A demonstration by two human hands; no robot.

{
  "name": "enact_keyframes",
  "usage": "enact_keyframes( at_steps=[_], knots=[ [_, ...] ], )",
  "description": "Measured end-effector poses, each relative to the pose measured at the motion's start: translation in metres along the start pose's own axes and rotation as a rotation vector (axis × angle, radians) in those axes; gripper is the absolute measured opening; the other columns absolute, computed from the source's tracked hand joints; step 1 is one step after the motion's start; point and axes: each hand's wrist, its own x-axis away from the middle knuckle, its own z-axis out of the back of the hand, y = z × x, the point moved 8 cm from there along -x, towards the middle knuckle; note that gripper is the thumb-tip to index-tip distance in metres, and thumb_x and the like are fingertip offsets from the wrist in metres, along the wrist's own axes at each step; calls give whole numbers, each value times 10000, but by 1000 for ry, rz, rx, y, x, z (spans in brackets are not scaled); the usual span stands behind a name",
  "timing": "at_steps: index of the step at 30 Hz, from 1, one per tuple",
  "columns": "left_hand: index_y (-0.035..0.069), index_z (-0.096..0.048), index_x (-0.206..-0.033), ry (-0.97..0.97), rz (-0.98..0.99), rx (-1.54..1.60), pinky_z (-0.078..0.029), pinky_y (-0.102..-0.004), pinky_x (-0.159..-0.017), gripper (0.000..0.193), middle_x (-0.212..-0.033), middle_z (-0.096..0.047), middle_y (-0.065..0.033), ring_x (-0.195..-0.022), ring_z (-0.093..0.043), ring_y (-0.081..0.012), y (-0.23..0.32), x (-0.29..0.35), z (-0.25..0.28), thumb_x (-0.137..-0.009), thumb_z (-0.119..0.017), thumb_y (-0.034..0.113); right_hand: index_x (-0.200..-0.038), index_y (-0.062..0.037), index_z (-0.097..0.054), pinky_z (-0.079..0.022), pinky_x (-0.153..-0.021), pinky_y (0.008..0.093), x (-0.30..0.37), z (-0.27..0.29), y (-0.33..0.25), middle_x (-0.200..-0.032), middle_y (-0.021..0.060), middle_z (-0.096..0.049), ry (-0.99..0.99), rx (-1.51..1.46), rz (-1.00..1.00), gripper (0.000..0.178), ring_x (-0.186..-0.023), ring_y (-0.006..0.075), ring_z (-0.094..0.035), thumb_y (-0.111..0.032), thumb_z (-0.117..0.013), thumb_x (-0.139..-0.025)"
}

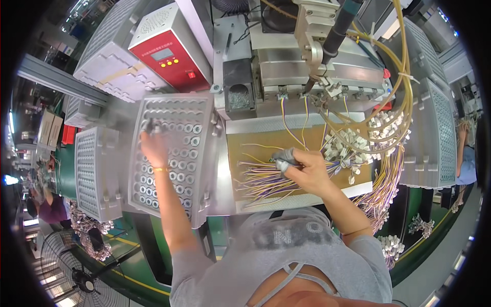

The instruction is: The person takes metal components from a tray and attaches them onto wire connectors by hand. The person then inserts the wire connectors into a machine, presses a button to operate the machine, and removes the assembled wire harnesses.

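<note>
On the board, dragging might tangle wires under the right hand, fingers together. Near the tray's left edge, the left hand blurs, fingers unclear.

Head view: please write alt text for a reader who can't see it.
A person's left hand, blurred, is over a grey tray of round parts; the right hand is at a bundle of multicoloured wires on a brown surface. Behind are a metal machine and a red-fronted box.

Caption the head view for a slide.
Left hand over a gray tray of round parts, right hand at loose wires on a brown board.
</note>
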Motion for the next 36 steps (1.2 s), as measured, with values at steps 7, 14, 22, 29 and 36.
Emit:
enact_keyframes(
  at_steps=[7,14,22,29,36],
  knots=[
    [4,-490,-1089,-675,478,796,-480,-243,-615,325,-1009,-575,-143,-758,-592,-163,106,160,-106,-770,-556,4,-787,26,-579,-354,-455,194,-13,-3,-10,-587,0,-511,46,-81,1,73,-520,36,-420,-24,-561,-737],
    [-26,-457,-1162,-844,363,930,-476,-211,-657,418,-1057,-556,-96,-866,-548,-129,152,179,-124,-761,-572,-49,-751,25,-561,-359,-447,192,-5,9,-7,-586,-1,-520,52,-185,6,54,-521,27,-437,-13,-563,-713],
    [-47,-456,-1155,-801,221,945,-478,-228,-673,425,-1092,-539,-117,-916,-543,-153,168,181,-125,-748,-578,-70,-721,16,-560,-349,-434,194,-4,20,-3,-576,3,-520,-25,-133,-16,51,-509,30,-445,-15,-569,-681],
    [-48,-460,-1156,-837,176,942,-481,-241,-707,426,-1091,-543,-116,-940,-537,-154,174,184,-125,-747,-577,-72,-674,9,-542,-335,-411,208,-4,23,-20,-525,25,-501,3,-82,99,69,-454,62,-444,-31,-586,-638],
    [-27,-567,-1026,-771,48,803,-482,-240,-709,310,-1011,-582,-95,-855,-570,-135,176,179,-124,-721,-603,-67,-651,10,-520,-313,-386,229,0,17,-32,-516,41,-486,-90,30,239,73,-433,77,-440,-30,-578,-633]
  ],
)
